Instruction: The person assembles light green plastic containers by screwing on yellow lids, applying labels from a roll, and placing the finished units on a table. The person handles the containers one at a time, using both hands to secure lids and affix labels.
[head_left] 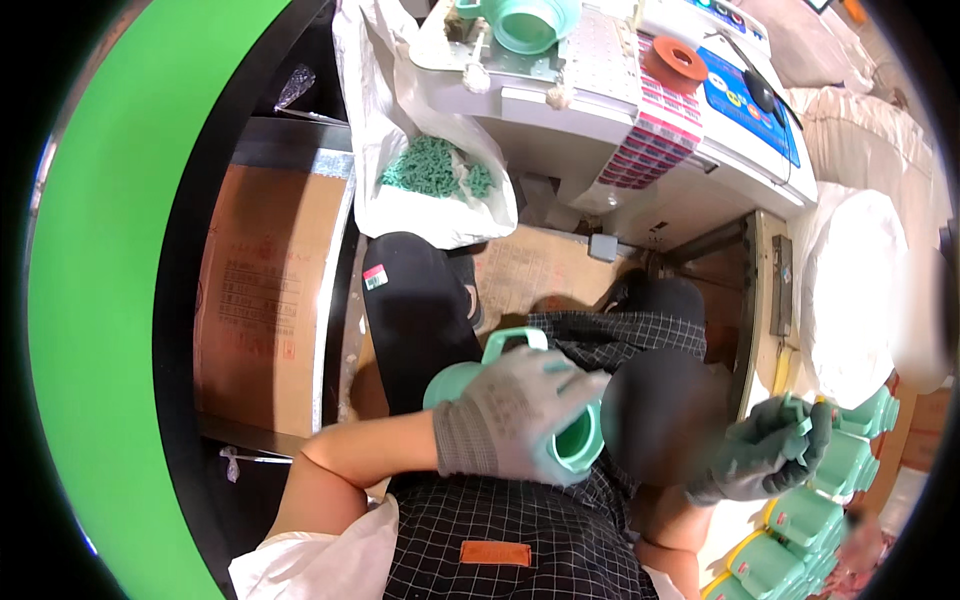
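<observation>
Mint-green jug (453, 384) is clamped under the left hand (525, 415), its open end right of that grip; the right hand (765, 452) grips 1 small green part (800, 428), other green jugs (806, 514) just beside.

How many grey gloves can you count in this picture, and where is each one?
2: one on the left hand, laid over a green jug; one on the right hand, holding a small green part. No others show.
</observation>
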